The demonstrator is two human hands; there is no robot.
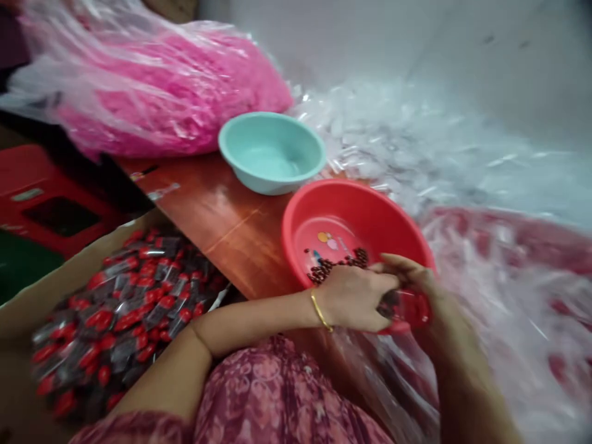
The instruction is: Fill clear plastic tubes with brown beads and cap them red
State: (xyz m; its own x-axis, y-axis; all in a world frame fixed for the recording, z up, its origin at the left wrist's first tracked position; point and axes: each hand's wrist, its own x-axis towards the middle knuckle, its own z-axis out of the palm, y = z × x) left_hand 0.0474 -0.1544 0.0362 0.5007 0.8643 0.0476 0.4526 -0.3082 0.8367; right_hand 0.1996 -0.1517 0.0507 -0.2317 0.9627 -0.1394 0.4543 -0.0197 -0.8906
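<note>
- Left hand (354,297), fingers curled, meets the right hand (416,287) at the near rim of a round red plastic basin (296,213); blur hides what either grips.
- Small dark beads (333,265) lie inside the basin, beside the fingertips.
- The basin sits at the wooden table's (222,216) near edge.
- This looks like bead-picking, and such tiny pieces call for a fine pinch.

Red-brown wooden table (217,216) carrying two bowls and heaps of plastic.
A teal bowl (271,151) stands toward the far side, with a red bowl (351,191) just beside it and closer in. A clear bag of pink pieces (152,92) lies at the far left behind the teal bowl. A heap of clear wrappers (416,142) crowds the right side against both bowls.
</note>
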